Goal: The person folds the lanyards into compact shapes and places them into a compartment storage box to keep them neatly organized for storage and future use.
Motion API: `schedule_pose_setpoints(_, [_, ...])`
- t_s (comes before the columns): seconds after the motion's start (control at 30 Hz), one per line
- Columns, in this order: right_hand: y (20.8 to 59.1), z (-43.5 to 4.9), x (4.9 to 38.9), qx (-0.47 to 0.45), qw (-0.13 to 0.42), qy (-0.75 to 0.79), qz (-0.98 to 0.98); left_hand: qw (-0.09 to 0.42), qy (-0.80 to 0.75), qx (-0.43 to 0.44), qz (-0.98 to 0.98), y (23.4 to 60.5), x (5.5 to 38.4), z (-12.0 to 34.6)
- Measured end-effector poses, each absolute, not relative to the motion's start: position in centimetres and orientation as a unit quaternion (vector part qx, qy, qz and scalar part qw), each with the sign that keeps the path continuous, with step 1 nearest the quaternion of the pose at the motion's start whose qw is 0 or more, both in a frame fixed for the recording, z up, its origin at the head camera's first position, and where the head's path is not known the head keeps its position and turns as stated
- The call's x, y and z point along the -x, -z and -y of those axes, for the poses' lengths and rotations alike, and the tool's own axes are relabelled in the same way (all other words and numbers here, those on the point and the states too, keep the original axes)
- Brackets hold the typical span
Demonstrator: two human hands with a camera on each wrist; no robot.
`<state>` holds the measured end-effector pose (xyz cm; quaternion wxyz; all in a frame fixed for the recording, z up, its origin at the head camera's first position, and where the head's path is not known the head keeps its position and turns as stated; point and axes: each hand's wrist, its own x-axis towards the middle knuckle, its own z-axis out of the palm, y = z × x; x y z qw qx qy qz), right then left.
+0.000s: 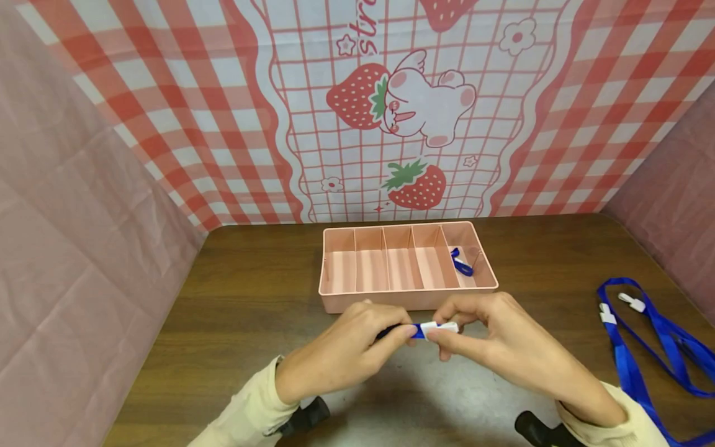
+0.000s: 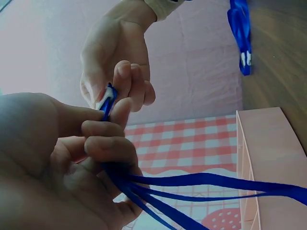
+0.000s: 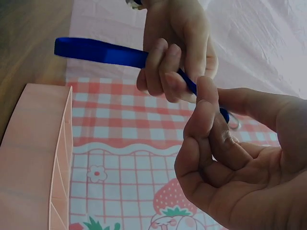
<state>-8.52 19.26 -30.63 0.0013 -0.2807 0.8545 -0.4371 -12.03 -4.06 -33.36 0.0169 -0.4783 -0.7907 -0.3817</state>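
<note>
In the head view, both hands meet just in front of the pink divided box. Between them is a blue lanyard with a white plastic clip. My left hand grips the gathered strap near the clip. Loose strap trails out below its fingers in the left wrist view, and a flat loop sticks out in the right wrist view. My right hand pinches the clip end between thumb and fingers, which hide part of it.
A folded blue lanyard piece lies in the box's rightmost compartment. More blue lanyard with white clips lies on the brown table at the right. A checked strawberry cloth hangs behind, with pink cloth at both sides.
</note>
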Motion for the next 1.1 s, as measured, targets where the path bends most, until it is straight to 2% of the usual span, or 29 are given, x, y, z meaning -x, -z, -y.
schedule_pose_setpoints(0.2, [30.7, -18.8, 8.6, 0.29, 0.004, 0.445, -0.847, 0.033, 0.367, 0.48, 0.796, 33.2, 11.8, 4.3])
schedule_pose_setpoints(0.6, [30.5, -19.2, 8.6, 0.304, -0.011, 0.449, -0.84, 0.024, 0.364, 0.475, 0.801, 32.6, 11.7, 5.0])
schedule_pose_setpoints(0.97, [31.0, -19.9, 8.6, 0.299, -0.006, 0.45, -0.841, -0.007, 0.376, 0.474, 0.796, 32.6, 12.3, 5.5])
schedule_pose_setpoints(1.1, [31.5, -20.2, 8.3, 0.296, -0.034, 0.437, -0.849, -0.022, 0.37, 0.468, 0.802, 32.6, 12.2, 6.1])
